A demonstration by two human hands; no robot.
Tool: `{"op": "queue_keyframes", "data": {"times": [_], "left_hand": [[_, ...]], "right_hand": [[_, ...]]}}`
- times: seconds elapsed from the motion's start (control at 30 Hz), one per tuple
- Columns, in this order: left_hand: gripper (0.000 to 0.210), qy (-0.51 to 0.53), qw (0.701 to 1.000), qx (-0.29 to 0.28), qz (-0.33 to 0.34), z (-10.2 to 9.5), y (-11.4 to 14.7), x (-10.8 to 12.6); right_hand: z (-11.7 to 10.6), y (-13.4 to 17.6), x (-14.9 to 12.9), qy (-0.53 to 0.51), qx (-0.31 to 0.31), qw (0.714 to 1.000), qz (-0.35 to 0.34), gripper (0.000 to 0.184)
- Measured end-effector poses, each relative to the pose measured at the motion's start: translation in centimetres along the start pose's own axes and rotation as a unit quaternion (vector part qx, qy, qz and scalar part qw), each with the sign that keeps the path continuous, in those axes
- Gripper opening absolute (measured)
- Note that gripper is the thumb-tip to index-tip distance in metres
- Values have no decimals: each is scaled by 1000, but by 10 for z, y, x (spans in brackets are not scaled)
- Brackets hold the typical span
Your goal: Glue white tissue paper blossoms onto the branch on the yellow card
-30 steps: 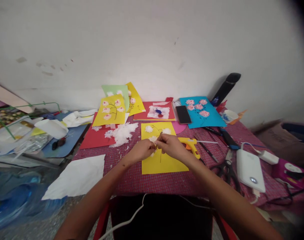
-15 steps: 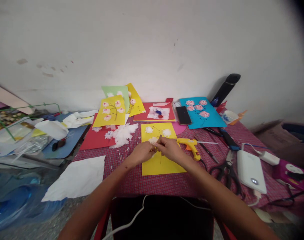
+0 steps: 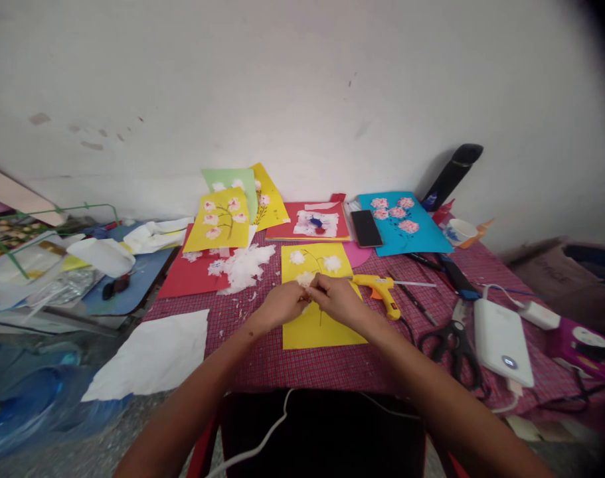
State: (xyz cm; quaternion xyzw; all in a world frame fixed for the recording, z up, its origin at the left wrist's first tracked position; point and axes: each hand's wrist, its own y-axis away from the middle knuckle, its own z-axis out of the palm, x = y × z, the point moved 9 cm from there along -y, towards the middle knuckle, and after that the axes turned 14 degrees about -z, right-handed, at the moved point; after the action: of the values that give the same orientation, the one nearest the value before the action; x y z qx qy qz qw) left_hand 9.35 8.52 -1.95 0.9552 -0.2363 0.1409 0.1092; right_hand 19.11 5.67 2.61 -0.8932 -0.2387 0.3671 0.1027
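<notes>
A yellow sheet of paper [image 3: 302,332] lies in front of me, with drawn stems and white torn-paper flowers [image 3: 333,263] on its upper half. Over its middle my left hand [image 3: 286,303] and my right hand [image 3: 335,295] meet, fingertips pinched together. Whatever sits between the fingers is too small and covered to make out. Just right of my right hand, a yellow glue gun [image 3: 379,289] with a white glue stick rests on its side. To the left is a pile of torn white tissue [image 3: 247,269].
A red sheet [image 3: 192,282] and finished flower cards [image 3: 217,226] lie back left. A phone [image 3: 366,229] and blue flower card [image 3: 422,236] are behind. Black scissors [image 3: 454,348], a white power bank [image 3: 504,342] and a paper cup [image 3: 460,232] stand right. White paper [image 3: 155,355] overhangs the left edge.
My right-hand fingers have shifted slightly, closing nearer my left fingertips. The view has moved a little; the things on the table stay in place.
</notes>
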Motion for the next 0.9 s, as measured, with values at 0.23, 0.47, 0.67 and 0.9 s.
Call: {"op": "queue_keyframes", "data": {"times": [0.23,0.47,0.67,0.9], "left_hand": [[23,8,1000,10,1,-6,3,0],[25,18,999,27,6,-11,9,-2],[26,47,998,15,24,-6,13,0],[22,29,1000,7,8,-2,10,-3]], "right_hand": [[6,0,-1,15,-17,999,-24,12],[1,4,1,20,-7,1000,-10,16],[-4,7,4,9,20,1000,10,15],[-3,10,9,-11,32,999,16,13]]}}
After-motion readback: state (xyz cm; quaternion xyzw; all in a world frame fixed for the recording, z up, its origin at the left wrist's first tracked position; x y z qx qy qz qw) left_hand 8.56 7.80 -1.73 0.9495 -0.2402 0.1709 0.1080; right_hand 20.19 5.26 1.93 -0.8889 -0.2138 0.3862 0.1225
